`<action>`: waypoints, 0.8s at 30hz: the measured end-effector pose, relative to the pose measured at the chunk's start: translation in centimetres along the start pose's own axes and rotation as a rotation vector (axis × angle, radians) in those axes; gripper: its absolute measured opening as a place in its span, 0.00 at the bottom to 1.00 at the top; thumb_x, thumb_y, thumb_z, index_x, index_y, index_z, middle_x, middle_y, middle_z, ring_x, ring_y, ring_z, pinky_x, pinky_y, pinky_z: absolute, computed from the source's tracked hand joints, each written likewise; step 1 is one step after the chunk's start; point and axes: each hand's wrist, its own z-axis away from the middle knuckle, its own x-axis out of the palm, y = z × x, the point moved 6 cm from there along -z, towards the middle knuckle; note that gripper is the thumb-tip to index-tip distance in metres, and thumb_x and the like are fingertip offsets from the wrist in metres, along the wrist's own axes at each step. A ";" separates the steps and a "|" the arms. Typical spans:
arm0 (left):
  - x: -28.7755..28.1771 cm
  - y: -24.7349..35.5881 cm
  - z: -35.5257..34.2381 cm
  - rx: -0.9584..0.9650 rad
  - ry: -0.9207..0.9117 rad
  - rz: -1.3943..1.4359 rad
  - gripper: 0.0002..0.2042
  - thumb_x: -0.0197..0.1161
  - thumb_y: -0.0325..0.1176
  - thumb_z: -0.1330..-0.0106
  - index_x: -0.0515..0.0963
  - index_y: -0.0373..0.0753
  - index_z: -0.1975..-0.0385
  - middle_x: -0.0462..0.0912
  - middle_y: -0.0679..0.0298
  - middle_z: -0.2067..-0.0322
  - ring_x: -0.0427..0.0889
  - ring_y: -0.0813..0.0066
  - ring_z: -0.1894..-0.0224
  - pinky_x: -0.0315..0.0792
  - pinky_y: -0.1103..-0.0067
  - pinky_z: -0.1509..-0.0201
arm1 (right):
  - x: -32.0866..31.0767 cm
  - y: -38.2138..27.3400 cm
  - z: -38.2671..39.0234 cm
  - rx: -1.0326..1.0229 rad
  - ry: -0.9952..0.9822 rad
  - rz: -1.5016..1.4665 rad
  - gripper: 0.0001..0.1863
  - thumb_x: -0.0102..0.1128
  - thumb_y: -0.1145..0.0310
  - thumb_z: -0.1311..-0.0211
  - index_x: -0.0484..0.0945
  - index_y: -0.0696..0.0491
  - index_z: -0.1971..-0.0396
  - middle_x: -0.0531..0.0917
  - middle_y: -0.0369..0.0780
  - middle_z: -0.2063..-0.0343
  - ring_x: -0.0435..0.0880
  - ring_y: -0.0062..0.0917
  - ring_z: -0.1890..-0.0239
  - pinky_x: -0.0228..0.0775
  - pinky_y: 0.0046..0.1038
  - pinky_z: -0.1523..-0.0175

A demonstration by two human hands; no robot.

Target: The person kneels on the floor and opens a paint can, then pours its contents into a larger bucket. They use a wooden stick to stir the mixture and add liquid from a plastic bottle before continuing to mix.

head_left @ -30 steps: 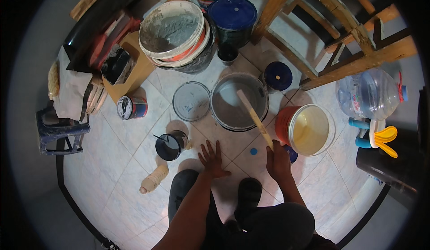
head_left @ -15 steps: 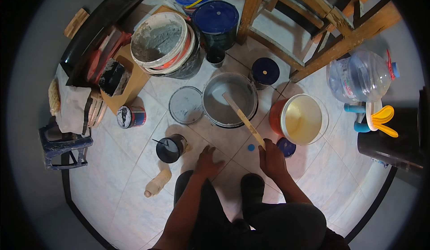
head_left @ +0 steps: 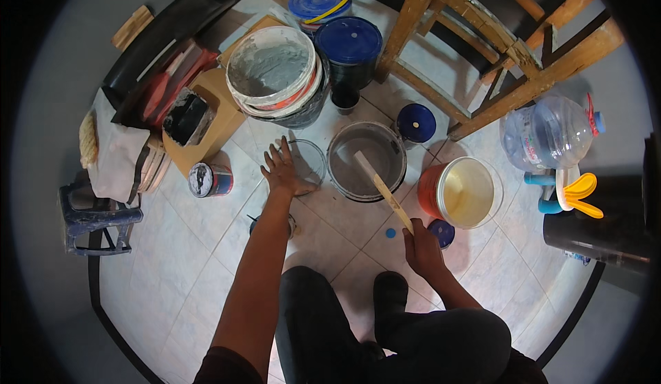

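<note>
My left hand (head_left: 281, 169) is stretched forward over the round clear lid (head_left: 311, 158), its fingers spread; whether it touches the lid I cannot tell. In my right hand (head_left: 423, 252) is the lower end of a flat wooden stirring stick (head_left: 387, 196). The stick's far end leans into a round bucket of grey paint (head_left: 350, 151), just right of the lid. My left forearm partly covers a small dark cup (head_left: 292, 227). By my right hand lie a small blue lid (head_left: 441, 232) and a blue bottle cap (head_left: 390, 233).
Right of the paint bucket stands an orange-red bucket of yellowish liquid (head_left: 468, 192). Behind are a stack of plaster-smeared buckets (head_left: 272, 64), a blue-lidded bucket (head_left: 349, 39) and a wooden chair frame (head_left: 475, 108). A paint can (head_left: 210, 179) stands left, a large water bottle (head_left: 551, 132) right.
My left hand has moved forward from near my knee to the clear lid. The right hand still holds the stick in the bucket. The view has shifted slightly.
</note>
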 end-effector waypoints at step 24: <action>-5.0 1.2 5.8 0.195 0.463 0.513 0.75 0.91 0.53 0.69 0.45 0.34 0.21 0.48 0.38 0.24 0.55 0.36 0.22 0.56 0.50 0.19 | 1.5 2.5 1.3 0.036 -0.075 -0.321 0.12 0.53 0.65 0.20 0.68 0.57 0.47 0.82 0.56 0.74 0.84 0.60 0.68 0.71 0.54 0.64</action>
